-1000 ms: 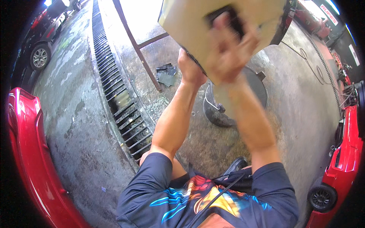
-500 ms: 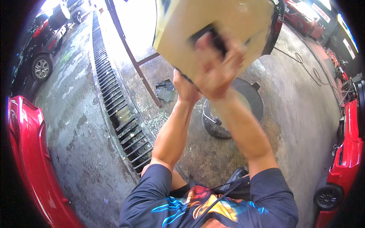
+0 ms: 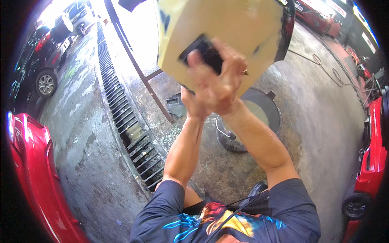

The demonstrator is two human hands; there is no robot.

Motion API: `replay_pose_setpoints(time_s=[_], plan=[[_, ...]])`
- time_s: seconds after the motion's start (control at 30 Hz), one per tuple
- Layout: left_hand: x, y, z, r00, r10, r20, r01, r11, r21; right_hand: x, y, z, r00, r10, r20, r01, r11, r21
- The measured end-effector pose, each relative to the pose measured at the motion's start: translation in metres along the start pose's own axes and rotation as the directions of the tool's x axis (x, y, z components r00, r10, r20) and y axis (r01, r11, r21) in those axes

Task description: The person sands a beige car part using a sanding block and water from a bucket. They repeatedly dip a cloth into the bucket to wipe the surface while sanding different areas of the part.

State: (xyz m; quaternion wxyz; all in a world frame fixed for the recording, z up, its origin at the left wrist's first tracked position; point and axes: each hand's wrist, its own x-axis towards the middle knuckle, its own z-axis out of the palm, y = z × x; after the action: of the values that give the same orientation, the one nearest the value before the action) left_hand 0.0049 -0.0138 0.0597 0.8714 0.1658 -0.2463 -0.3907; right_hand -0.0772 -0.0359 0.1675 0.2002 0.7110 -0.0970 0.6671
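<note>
A beige-yellow panel (image 3: 243, 24) with dark edges is held up in front of me, its top cut off by the picture. My right hand (image 3: 221, 83), slightly blurred, presses a black rectangular sanding pad (image 3: 200, 52) against the panel's face. Thumb and fingers lie along the pad's sides. Below it, my left hand (image 3: 191, 103) grips the panel's lower left edge; its fingers are partly hidden behind the panel. On the floor under my forearms stands a black bucket (image 3: 275, 115) with a wire handle and cloudy liquid inside.
Dark sheets (image 3: 176, 108) lie on the floor beside a brown metal stand (image 3: 139, 71). Left of that runs a slatted floor drain (image 3: 121, 109). A red bumper (image 3: 38, 174) is at the left, a red car part (image 3: 372, 150) at the right. A hose (image 3: 320, 62) loops across the far right floor.
My right hand has slid the sanding pad left and slightly down across the panel. My left hand keeps its hold on the edge. The whole view has shifted a little.
</note>
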Motion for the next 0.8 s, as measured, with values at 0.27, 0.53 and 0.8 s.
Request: replay_pose_setpoints(time_s=[0.27, 0.53, 0.8], plan=[[-0.002, 0.006, -0.007, 0.991, -0.129, 0.044, 0.132, 0.988, -0.084, 0.044, 0.068, 0.003, 0.964, 0.241, -0.114, -0.254, 0.960, -0.117], [-0.005, -0.001, 0.004, 0.996, 0.023, -0.084, -0.023, 1.000, 0.006, 0.023, -0.016, -0.008, 0.994, -0.082, 0.071, 0.080, 0.996, 0.035], [-0.006, 0.003, 0.003, 0.982, -0.105, -0.158, 0.096, 0.994, -0.061, 0.047, 0.032, 0.008, 1.000, -0.024, 0.012, 0.026, 0.986, -0.163]])
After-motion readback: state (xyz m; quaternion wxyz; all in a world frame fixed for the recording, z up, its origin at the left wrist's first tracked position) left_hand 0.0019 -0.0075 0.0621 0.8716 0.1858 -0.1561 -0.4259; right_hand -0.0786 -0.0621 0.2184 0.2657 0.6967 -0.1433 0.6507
